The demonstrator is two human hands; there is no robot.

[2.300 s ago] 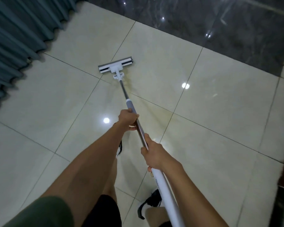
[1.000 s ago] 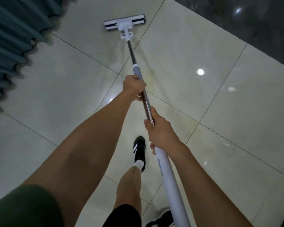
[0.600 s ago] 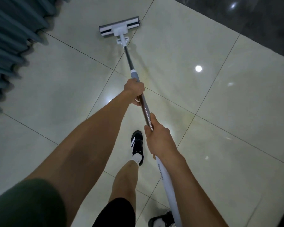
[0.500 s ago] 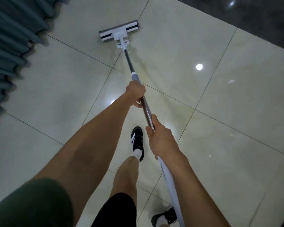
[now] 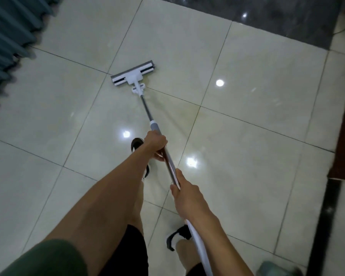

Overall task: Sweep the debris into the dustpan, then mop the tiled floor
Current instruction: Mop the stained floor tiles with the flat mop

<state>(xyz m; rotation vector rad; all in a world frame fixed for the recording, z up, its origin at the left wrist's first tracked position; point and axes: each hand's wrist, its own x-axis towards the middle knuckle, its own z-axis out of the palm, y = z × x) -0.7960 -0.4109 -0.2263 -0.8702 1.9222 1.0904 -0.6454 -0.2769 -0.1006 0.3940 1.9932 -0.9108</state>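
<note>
Mop head (image 5: 132, 76) now nearer; both hands' fingers (image 5: 159, 156) still wrap the handle (image 5: 146, 108).

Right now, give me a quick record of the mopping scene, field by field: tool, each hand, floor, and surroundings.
tool: flat mop, mop head on the pale tiled floor, lying over a grout line
left hand: left hand grips the mop pole just below its grey collar
right hand: right hand grips the pole lower down, nearer the body
floor: glossy, with light reflections
surroundings: teal curtain at left, dark tile band ahead
</note>
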